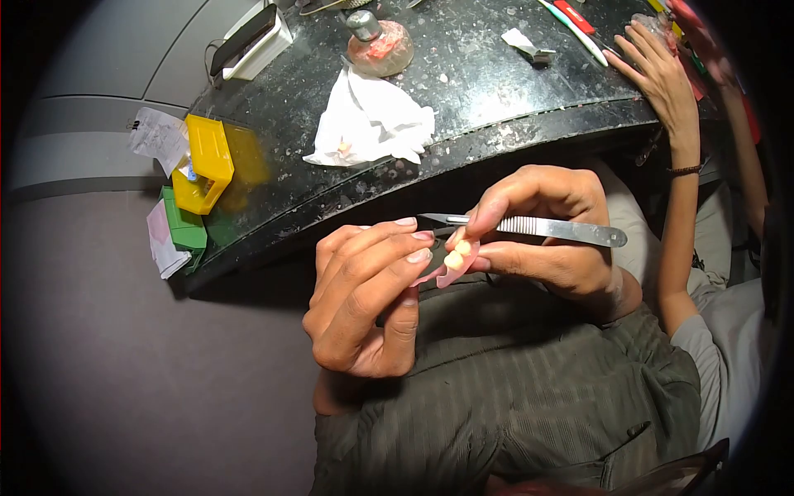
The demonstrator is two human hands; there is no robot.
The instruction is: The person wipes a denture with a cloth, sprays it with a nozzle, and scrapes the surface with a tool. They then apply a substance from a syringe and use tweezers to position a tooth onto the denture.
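A pink partial denture (471, 261) with a few yellowish teeth is held up between my hands, in front of my shirt. My left hand (356, 302) pinches its pink left end, the thumb below and the fingers curled over the top. My right hand (552, 211) grips a metal scalpel (579, 232) with a ridged handle, its blade pointing left towards my left fingertips. The same right hand's fingers and thumb also rest against the right side of the denture. Part of the denture is hidden behind my left fingers.
On the dark, speckled bench (289, 124) lies a crumpled white tissue (376, 116). Behind it stands a glass burner (382, 51) with a metal cap. Yellow (207, 161) and green boxes (184, 225) sit at the left edge. Another person's hand (662, 78) rests at right.
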